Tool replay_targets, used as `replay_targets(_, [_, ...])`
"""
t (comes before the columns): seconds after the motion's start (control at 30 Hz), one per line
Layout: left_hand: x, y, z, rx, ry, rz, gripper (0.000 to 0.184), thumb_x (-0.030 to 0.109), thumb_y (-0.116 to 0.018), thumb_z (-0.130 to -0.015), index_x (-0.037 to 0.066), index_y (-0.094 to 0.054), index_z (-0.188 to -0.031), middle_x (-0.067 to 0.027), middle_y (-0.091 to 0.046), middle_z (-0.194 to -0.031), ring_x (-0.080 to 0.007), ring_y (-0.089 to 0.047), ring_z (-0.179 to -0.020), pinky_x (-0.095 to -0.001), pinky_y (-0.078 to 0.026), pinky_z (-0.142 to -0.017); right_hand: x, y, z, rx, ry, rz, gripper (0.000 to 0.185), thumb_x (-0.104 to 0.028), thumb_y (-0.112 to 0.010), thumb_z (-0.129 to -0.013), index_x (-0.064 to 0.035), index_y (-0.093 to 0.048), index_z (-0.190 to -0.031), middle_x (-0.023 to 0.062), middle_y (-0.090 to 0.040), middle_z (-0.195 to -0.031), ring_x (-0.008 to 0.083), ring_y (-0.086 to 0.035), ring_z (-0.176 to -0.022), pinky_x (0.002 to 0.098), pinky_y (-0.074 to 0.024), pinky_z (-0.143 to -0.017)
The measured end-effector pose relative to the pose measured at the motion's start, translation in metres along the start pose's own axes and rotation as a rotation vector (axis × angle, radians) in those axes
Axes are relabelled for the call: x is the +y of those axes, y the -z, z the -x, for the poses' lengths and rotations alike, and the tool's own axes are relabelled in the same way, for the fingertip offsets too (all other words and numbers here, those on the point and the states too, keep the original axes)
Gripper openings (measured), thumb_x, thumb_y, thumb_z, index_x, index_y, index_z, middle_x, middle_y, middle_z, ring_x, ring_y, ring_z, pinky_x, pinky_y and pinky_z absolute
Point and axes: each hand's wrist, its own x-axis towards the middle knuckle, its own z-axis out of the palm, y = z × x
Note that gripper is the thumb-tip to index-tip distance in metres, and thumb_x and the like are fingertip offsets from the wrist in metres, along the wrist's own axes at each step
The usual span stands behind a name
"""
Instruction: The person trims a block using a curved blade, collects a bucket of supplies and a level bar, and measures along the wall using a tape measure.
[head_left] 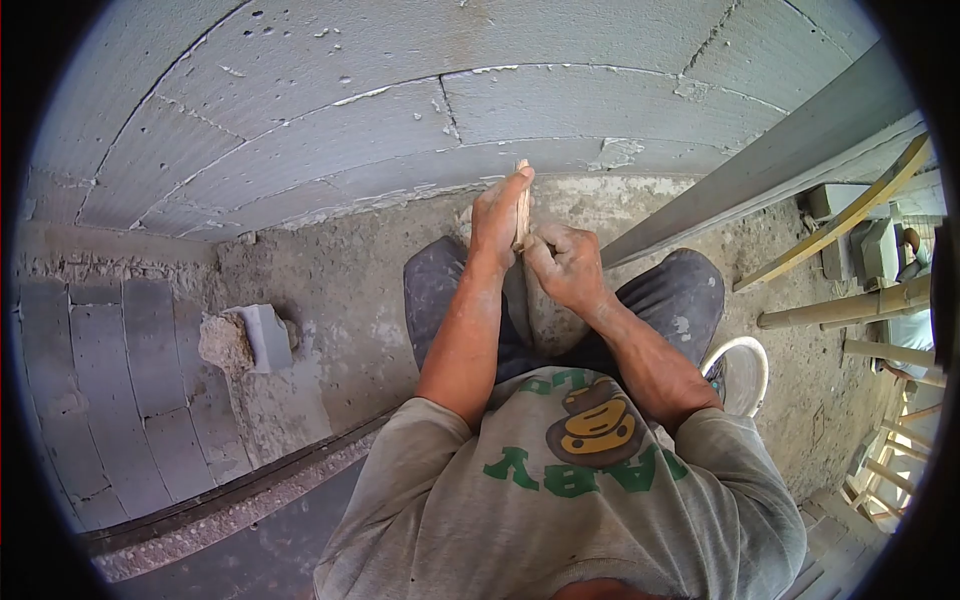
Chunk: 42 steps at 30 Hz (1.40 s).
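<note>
Between my knees and the block wall, my left hand grips a short, narrow piece of wood that points toward the wall. Close on its right is my right hand, fingers curled at the lower end of the wood. What my right hand grips, if anything, is too small to make out. Both hands look dusty.
A broken grey block lies on the floor at the left. A tall grey post slants up at the right. Beyond it are a curved wooden strip, bamboo poles and loose blocks. A white bucket stands beside my knee.
</note>
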Motion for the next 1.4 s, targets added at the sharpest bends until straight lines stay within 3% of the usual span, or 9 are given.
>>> replay_targets(0.1, [-0.022, 0.043, -0.041, 0.113, 0.027, 0.17, 0.043, 0.04, -0.064, -0.082, 0.003, -0.062, -0.104, -0.0017, -0.059, -0.081, -0.0112, -0.052, -0.064, -0.0256, -0.043, -0.058, -0.045, 0.008, 0.018, -0.109, 0.374, -0.203, 0.011, -0.009, -0.057, -0.075, -0.0034, -0.056, -0.066, 0.0123, -0.051, -0.056, 0.032, -0.055, -0.053, 0.0396, -0.046, -0.054])
replay_targets(0.3, [-0.016, 0.078, -0.027, 0.186, -0.079, 0.296, 0.039, 0.045, -0.064, -0.082, 0.011, -0.057, -0.102, -0.0018, -0.058, -0.083, -0.0085, -0.05, -0.058, -0.0225, -0.041, -0.047, 0.031, -0.003, 0.019, -0.128, -0.049, 0.584, 0.015, -0.016, -0.061, -0.078, -0.0018, -0.061, -0.081, 0.0191, -0.061, -0.074, 0.0373, -0.06, -0.065, 0.0471, -0.0485, -0.061])
replay_targets(0.4, [-0.019, 0.073, -0.031, 0.135, -0.151, 0.249, 0.04, 0.041, -0.064, -0.084, 0.01, -0.057, -0.108, -0.0022, -0.057, -0.084, -0.0088, -0.051, -0.062, -0.0227, -0.043, -0.05, 0.018, 0.005, 0.006, 0.059, 0.078, 0.643, 0.022, -0.022, -0.061, -0.082, -0.0008, -0.06, -0.084, 0.0212, -0.062, -0.077, 0.0381, -0.06, -0.071, 0.0464, -0.0485, -0.067])
replay_targets(0.6, [-0.031, 0.045, -0.012, -0.027, -0.198, 0.177, 0.049, 0.03, -0.067, -0.083, 0.003, -0.055, -0.122, -0.0027, -0.057, -0.095, -0.0102, -0.054, -0.085, -0.0246, -0.045, -0.068, -0.001, -0.005, -0.003, -0.388, -0.456, 0.113, 0.03, -0.031, -0.061, -0.086, -0.0012, -0.061, -0.092, 0.0203, -0.064, -0.08, 0.0375, -0.062, -0.08, 0.0446, -0.0472, -0.075])
replay_targets(0.7, [-0.04, 0.041, -0.006, -0.104, -0.172, 0.043, 0.054, 0.032, -0.069, -0.081, 0.001, -0.054, -0.123, -0.0053, -0.059, -0.104, -0.0137, -0.055, -0.093, -0.0267, -0.043, -0.081, 0.021, -0.021, 0.008, -0.387, -0.348, 0.209, 0.031, -0.032, -0.061, -0.087, -0.0015, -0.061, -0.082, 0.0177, -0.06, -0.067, 0.0319, -0.06, -0.066, 0.0414, -0.0449, -0.064])
replay_targets(0.9, [-0.039, 0.045, 0.008, -0.238, 0.018, -0.063, 0.05, 0.039, -0.067, -0.082, 0.003, -0.059, -0.115, -0.0027, -0.056, -0.087, -0.01, -0.054, -0.075, -0.024, -0.044, -0.061, 0.023, -0.019, 0.01, -0.534, -0.593, -0.046, 0.021, -0.028, -0.06, -0.085, -0.0084, -0.068, -0.083, 0.0172, -0.066, -0.079, 0.0363, -0.063, -0.077, 0.0439, -0.0481, -0.07])
replay_targets(1.0, [-0.04, 0.041, 0.009, -0.189, 0.079, 0.035, 0.048, 0.042, -0.066, -0.081, 0.004, -0.061, -0.11, -0.0025, -0.056, -0.082, -0.0105, -0.054, -0.069, -0.0247, -0.043, -0.058, 0.022, -0.022, 0.013, -0.422, -0.376, -0.034, 0.023, -0.023, -0.06, -0.086, -0.0031, -0.064, -0.076, 0.0155, -0.059, -0.064, 0.0281, -0.058, -0.059, 0.0378, -0.0443, -0.06])
replay_targets(1.2, [-0.073, 0.08, -0.039, 0.1, 0.101, -0.002, 0.042, 0.043, -0.06, -0.084, 0.007, -0.062, -0.105, -0.0019, -0.062, -0.084, -0.013, -0.057, -0.067, -0.027, -0.045, -0.058, -0.025, -0.003, 0.015, -0.334, 0.062, -0.015, 0.025, -0.019, -0.059, -0.086, -0.0041, -0.057, -0.066, 0.0149, -0.055, -0.061, 0.0348, -0.056, -0.057, 0.0393, -0.0425, -0.052])
replay_targets(1.4, [-0.056, 0.094, -0.032, -0.043, 0.091, 0.539, 0.051, 0.055, -0.049, -0.087, 0.009, -0.056, -0.109, -0.0112, -0.065, -0.095, -0.0187, -0.062, -0.07, -0.0315, -0.051, -0.058, 0.034, -0.007, 0.012, -0.156, -0.13, 0.398, 0.012, -0.015, -0.058, -0.083, -0.0047, -0.055, -0.089, 0.0181, -0.061, -0.082, 0.0402, -0.06, -0.076, 0.0475, -0.0481, -0.065])
